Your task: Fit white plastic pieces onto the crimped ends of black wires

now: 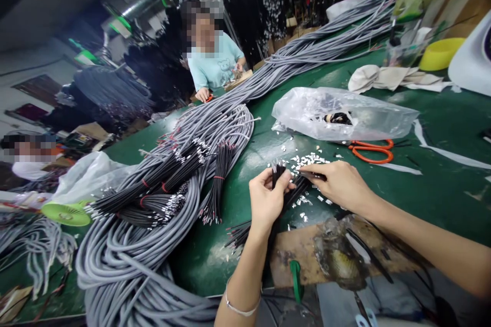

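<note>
My left hand (264, 199) is closed around a small bunch of black wires (276, 171), held upright with pale, shiny tips at the top. In my right hand (345, 184) is a thin dark tool that looks like tweezers (312, 170), its point close to the wire tips. I cannot tell whether it touches them. Small shiny white pieces (309, 159) lie scattered on the green table just beyond and below both hands. More black wires (240, 235) with reddish ends lie under my left forearm.
Thick grey cables (184, 250) spread along the left and back, with tied black wire bundles (218, 179) on them. Beyond my hands lie orange-handled scissors (372, 150) and a clear plastic bag (345, 112). A stained board (295, 250) sits at the near edge. One person (215, 69) works across the table.
</note>
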A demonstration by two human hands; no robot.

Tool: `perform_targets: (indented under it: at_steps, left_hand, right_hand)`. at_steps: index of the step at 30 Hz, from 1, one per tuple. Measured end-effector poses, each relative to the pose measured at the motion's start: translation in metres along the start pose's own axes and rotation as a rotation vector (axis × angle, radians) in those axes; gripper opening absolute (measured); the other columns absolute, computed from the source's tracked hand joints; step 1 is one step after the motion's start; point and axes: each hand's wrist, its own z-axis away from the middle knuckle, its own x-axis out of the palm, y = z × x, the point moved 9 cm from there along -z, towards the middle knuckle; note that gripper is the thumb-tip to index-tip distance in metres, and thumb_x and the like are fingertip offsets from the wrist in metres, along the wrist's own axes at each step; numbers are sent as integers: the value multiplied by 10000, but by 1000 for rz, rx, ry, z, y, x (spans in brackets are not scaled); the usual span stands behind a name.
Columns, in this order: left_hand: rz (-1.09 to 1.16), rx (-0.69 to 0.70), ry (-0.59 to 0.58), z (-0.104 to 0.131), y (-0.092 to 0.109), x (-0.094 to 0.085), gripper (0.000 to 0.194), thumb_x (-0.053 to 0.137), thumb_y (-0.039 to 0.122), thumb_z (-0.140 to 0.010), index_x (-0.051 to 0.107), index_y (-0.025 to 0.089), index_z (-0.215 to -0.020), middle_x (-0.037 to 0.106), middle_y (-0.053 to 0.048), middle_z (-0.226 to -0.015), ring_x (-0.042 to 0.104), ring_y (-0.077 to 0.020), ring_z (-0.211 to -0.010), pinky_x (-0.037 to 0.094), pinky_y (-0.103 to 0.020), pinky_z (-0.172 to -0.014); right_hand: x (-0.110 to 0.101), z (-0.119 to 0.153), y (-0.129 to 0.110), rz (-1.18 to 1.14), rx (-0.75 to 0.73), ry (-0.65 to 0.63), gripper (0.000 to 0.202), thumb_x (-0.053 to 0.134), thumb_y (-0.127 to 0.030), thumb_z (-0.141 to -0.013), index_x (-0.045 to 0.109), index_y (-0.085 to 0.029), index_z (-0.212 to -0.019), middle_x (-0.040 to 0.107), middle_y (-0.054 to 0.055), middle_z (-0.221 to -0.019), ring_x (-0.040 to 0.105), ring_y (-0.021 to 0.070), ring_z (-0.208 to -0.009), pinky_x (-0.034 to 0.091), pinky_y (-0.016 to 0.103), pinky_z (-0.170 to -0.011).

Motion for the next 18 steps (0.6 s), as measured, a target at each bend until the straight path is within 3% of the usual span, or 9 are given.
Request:
perform_targets:
  at_steps: [4, 8, 13, 18]
  left_hand:
    - [22, -3, -33, 0, -1, 6, 221, 624, 295, -749, 619, 102, -642, 541, 23, -442, 472, -58, -373, 372, -162, -406]
    - [50, -55, -90, 3, -5, 11, 164, 654, 262, -721, 660, 98, -711, 644, -21, -546, 612, -114, -492, 484, -184, -486]
    - [114, -147, -200, 5, -8, 17, 194, 686, 259, -695, 690, 79, -768, 708, -82, -704, 679, -169, -643, 558, -237, -625]
    - [41, -116, -120, 3, -6, 9, 175, 692, 232, -681, 671, 65, -730, 696, -84, -652, 674, -171, -605, 551, -222, -583]
  right_hand:
    - [-17, 5, -13, -265, -34, 106, 239, 558, -195, -800, 691, -210, -998, 716, 22, -867, 662, 170, -676, 510, 244, -593]
    - [-21, 10, -27, -424, -84, 87, 311, 527, -137, -790, 661, -173, -1068, 713, 16, -889, 661, 139, -668, 521, 208, -594]
    - [-21, 8, -29, -447, -123, 71, 345, 504, -76, -762, 672, -174, -1047, 687, 27, -998, 666, 168, -842, 536, 230, -717]
    - [-23, 8, -30, -454, -141, 74, 340, 525, -83, -752, 676, -174, -1042, 698, 30, -962, 676, 160, -777, 541, 211, -665]
